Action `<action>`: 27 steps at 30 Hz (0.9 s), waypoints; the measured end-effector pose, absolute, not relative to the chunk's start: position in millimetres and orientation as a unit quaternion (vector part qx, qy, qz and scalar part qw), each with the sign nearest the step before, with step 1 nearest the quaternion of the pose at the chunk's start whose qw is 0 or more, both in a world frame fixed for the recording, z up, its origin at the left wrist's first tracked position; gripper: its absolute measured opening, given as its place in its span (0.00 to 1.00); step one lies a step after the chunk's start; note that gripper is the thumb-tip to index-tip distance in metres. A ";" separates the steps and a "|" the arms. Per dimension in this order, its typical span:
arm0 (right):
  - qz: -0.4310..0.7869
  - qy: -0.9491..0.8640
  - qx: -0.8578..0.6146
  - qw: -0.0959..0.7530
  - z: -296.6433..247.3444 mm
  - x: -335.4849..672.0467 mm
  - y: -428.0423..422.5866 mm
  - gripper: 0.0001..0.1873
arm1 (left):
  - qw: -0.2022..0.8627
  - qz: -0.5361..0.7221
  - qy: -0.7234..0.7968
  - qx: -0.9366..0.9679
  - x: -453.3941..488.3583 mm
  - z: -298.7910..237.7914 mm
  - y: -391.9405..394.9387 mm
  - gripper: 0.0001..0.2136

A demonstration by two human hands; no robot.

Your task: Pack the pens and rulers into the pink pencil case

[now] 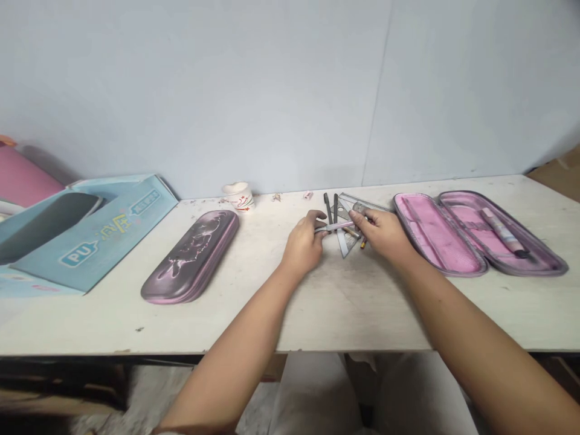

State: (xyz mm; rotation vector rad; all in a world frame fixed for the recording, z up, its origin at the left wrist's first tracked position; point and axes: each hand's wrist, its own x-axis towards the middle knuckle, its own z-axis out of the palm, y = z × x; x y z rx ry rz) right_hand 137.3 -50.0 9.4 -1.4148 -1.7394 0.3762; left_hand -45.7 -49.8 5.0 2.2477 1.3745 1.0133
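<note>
My left hand (304, 241) and my right hand (381, 232) are both closed on one pink pen (338, 226), held level between them over the white table (317, 302). Under and behind the pen lie a clear set square (347, 241), two dark pens (330, 205) and a yellow pencil (363, 243) partly hidden by my right fingers. Just right of my right hand an open pencil case (453, 241) with pink lining lies flat, with a pen-like item (502, 232) in its far half.
A closed purple pencil case (193, 257) lies left of centre. A small white paper cup (238, 196) stands near the wall. A light blue box (90, 229) sits at the far left. Small scraps lie along the wall edge.
</note>
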 end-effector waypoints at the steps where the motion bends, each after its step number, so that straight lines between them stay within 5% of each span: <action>1: 0.160 -0.689 -0.569 0.420 8.8 137.5 -49.3 0.26 | 0.137 0.357 0.485 0.787 -45.5 5.8 -50.1 0.13; 13: 0.389 -0.539 -0.618 0.419 11.9 136.6 -51.8 0.29 | -0.094 0.368 0.466 0.799 -40.8 12.4 -60.8 0.07; 17: 0.418 -0.470 -0.579 0.518 13.6 137.8 -50.2 0.28 | -0.136 0.421 0.441 0.781 -35.0 15.2 -66.3 0.09; 21: 0.429 -0.426 -0.514 0.609 16.1 137.7 -49.0 0.29 | -0.054 0.462 0.427 0.775 -31.8 15.5 -66.5 0.11; 27: 0.393 -0.584 -0.482 0.522 9.2 124.3 -53.4 0.30 | 0.254 0.491 0.385 0.739 -31.6 8.4 -58.1 0.16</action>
